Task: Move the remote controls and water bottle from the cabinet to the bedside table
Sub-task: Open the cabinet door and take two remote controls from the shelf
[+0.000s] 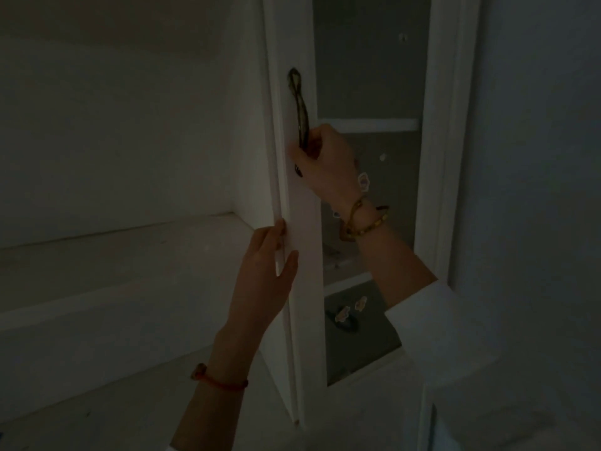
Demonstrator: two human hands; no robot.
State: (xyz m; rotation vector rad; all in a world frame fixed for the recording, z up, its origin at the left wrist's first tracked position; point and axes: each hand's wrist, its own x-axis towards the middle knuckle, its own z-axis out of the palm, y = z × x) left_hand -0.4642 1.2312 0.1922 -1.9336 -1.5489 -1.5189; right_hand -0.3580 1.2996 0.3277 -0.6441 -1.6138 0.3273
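Fingers (pixel 317 138) of the right hand (pixel 328 164) curl tight around the cabinet door handle (pixel 300 109) at frame centre, the left hand (pixel 263 271) lies open-palmed against the door edge (pixel 286 203), and neither remotes nor bottle show, so swinging blind in this gloom could pinch those flat fingertips.

No legible text, labels, brands or numbers anywhere in the dim view. Small pale flower-shaped stickers (pixel 363 181) just right of the fingers (pixel 317 138) closed on the dark curved metal door handle (pixel 300 107): no readable lettering.
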